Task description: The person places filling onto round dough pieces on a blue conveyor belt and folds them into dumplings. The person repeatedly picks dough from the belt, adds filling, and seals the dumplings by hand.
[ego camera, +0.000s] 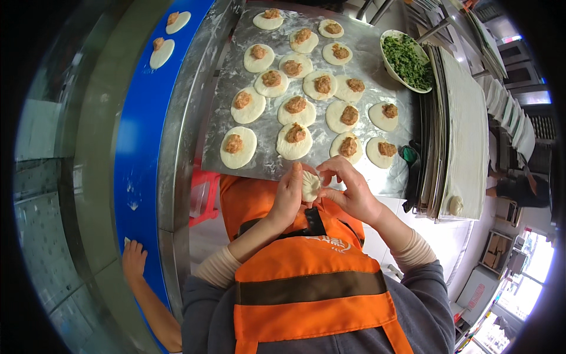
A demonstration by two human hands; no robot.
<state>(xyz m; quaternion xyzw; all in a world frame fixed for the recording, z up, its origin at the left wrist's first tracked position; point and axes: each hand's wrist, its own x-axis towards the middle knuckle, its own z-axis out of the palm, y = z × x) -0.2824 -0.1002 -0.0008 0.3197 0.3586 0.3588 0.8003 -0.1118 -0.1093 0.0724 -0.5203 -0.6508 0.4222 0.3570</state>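
My left hand point(287, 194) cups a pleated dough bun point(311, 186) just past the near edge of the floured metal table point(269, 171). The fingertips of my right hand point(345, 186) pinch the bun's right side. Round dough wrappers, several of them, lie flat on the table beyond my hands, each topped with a lump of reddish-brown meat filling. The closest are a wrapper point(286, 148) straight ahead, one point(247, 152) to the left and one point(336, 142) just above my right hand.
A bowl of chopped greens point(409, 59) stands at the back right. Beside it, stacked trays point(462, 132) carry one pleated bun point(456, 205). On the left, a blue surface point(141, 146) holds two filled wrappers, and another person's hand point(134, 259) rests there. A red stool point(204, 194) stands below the table.
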